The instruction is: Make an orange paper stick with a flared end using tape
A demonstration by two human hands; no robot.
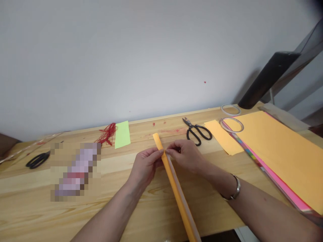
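A long, narrow orange paper strip, folded lengthwise, slants from the table's front edge up to the middle of the table. A pale band runs along its right side; whether it is tape or a paper edge I cannot tell. My left hand is closed near the strip's upper end, thumb on top and fingers partly hidden beneath. Close beside it, my right hand pinches the strip where the pale band begins. The strip's far tip sticks out beyond both hands. Black-handled scissors lie just past my right hand.
Large orange sheets over pink ones lie at right, with two tape rolls and smaller orange pieces nearby. At left are red string, a green sheet, more scissors and a blurred-out item. A black cylinder leans behind.
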